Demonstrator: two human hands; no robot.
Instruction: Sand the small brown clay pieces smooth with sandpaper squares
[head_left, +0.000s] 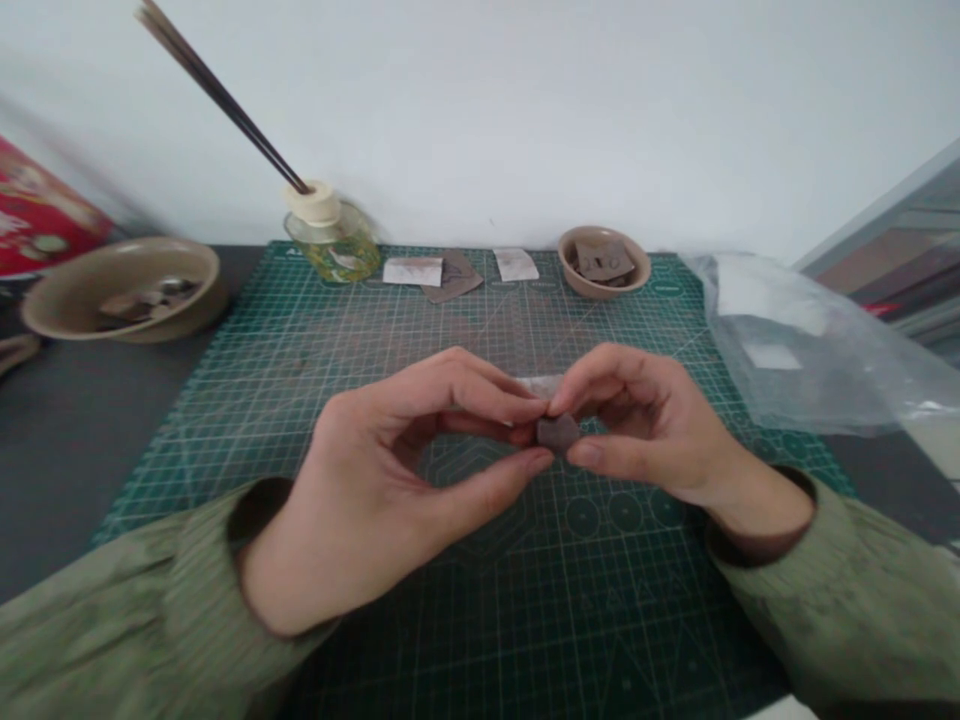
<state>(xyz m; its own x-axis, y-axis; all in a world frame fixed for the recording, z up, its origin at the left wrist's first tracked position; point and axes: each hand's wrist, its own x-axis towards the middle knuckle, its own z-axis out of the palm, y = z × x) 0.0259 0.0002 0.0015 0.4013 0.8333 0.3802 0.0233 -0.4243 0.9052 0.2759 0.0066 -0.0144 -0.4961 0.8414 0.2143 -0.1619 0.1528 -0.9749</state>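
Observation:
A small grey-brown piece [557, 434] is pinched between the fingertips of both hands, above the middle of a green cutting mat [300, 420]. Its colour resembles the sandpaper at the back, but I cannot tell for certain what it is. My left hand [412, 460] grips it from the left, index finger above and thumb below. On the other side, my right hand [645, 425] closes its thumb and index finger on it. The fingers cover part of the piece. Just behind the fingertips, a white scrap [541, 384] lies partly hidden on the mat.
At the back right, a small bowl [568, 280] holds sandpaper pieces [606, 262]. White scraps [514, 265] and a grey-brown sheet [454, 280] lie near a reed diffuser [330, 240]. A larger bowl [135, 248] with small pieces is left; a clear plastic bag [810, 390] is right.

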